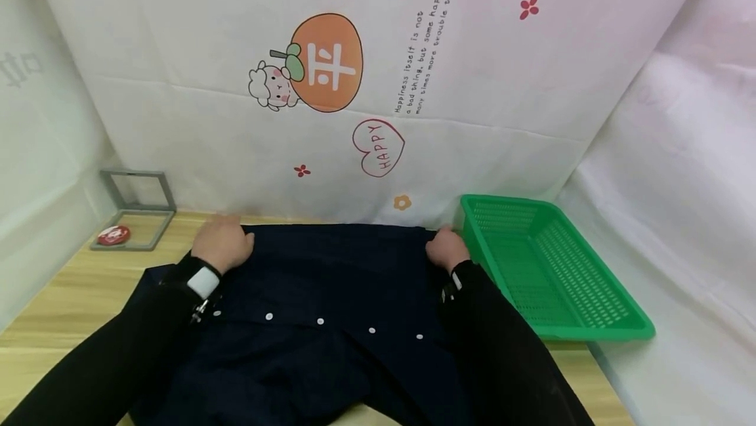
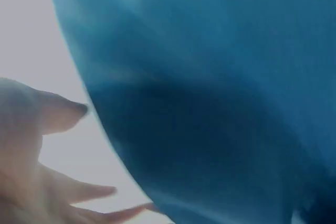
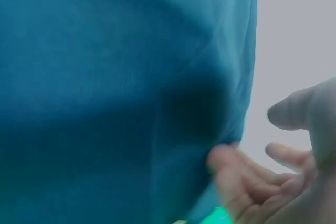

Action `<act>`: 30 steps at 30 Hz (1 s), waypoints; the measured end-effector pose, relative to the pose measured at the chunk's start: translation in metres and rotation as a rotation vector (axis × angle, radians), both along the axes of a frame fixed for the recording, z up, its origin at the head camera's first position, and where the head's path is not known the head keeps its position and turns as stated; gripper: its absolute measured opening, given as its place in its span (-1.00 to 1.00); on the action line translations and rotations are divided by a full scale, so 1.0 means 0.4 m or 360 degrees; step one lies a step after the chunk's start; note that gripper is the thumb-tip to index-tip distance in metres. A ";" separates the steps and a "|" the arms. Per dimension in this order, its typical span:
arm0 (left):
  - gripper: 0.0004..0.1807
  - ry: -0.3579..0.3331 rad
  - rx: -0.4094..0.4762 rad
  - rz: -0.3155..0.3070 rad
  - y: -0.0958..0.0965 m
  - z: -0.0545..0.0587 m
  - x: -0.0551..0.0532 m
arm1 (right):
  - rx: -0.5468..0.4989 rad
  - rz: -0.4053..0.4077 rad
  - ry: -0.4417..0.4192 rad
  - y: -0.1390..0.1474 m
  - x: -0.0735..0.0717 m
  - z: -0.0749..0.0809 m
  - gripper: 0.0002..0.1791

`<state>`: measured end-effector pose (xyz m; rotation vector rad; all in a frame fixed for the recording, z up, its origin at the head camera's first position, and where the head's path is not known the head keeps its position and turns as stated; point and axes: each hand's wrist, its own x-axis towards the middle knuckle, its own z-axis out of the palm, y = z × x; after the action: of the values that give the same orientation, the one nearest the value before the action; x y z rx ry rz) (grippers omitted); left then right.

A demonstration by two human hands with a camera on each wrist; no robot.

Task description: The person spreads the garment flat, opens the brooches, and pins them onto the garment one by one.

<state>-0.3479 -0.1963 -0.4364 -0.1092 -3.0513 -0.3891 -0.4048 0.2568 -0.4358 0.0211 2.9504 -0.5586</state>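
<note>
A dark navy shirt [image 1: 331, 268] with a row of white buttons is spread between my two hands, its far edge running straight and its nearer part loosely bunched. My left hand [image 1: 221, 244] grips the far left corner. At the far right corner, my right hand [image 1: 447, 249] holds the edge with curled fingers. In the left wrist view the shirt [image 2: 210, 77] looks blue, and spread fingers [image 2: 89, 190] reach its edge. Fingertips [image 3: 226, 158] meet the edge of the shirt [image 3: 121, 77] in the right wrist view, with the thumb standing away from it.
A green plastic basket [image 1: 502, 281] stands close beside my right hand. At the back left, a grey hinged frame [image 1: 165, 226] stands open on the wood-grain table [image 1: 71, 301], with a red round item [image 1: 114, 235] on it. A printed white cloth [image 1: 472, 157] hangs behind.
</note>
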 end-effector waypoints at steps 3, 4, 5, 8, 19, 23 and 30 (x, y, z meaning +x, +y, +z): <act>-0.30 -0.0224 -0.0081 0.0009 0.001 0.012 0.076 | 0.0265 0.0213 -0.0065 -0.040 0.052 0.022 -0.36; -0.23 -0.0306 -0.0086 0.0002 -0.003 0.012 0.099 | 0.0350 0.0283 -0.0080 -0.053 0.075 0.030 -0.35; -0.18 -0.0356 -0.0079 -0.0018 -0.012 0.007 0.117 | 0.0417 0.0346 -0.0083 -0.065 0.101 0.036 -0.36; -0.02 -0.0438 -0.0025 -0.0113 -0.044 -0.008 0.149 | 0.0449 0.0469 -0.0206 -0.092 0.182 0.048 -0.30; 0.31 -0.0477 -0.0110 -0.0130 -0.122 -0.040 0.151 | 0.0539 0.0638 -0.0452 -0.066 0.302 -0.004 -0.06; 0.28 -0.0509 -0.0092 -0.0118 -0.140 -0.047 0.142 | 0.0472 0.0650 -0.0471 -0.050 0.301 -0.011 -0.06; 0.00 -0.0296 0.0014 -0.0242 -0.158 -0.040 0.166 | 0.0288 0.0654 -0.0370 -0.001 0.315 -0.009 -0.10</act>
<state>-0.2816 -0.2594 -0.4524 -0.3240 -3.2343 -0.4461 -0.2787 0.2562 -0.4393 -0.4568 2.6569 -0.2134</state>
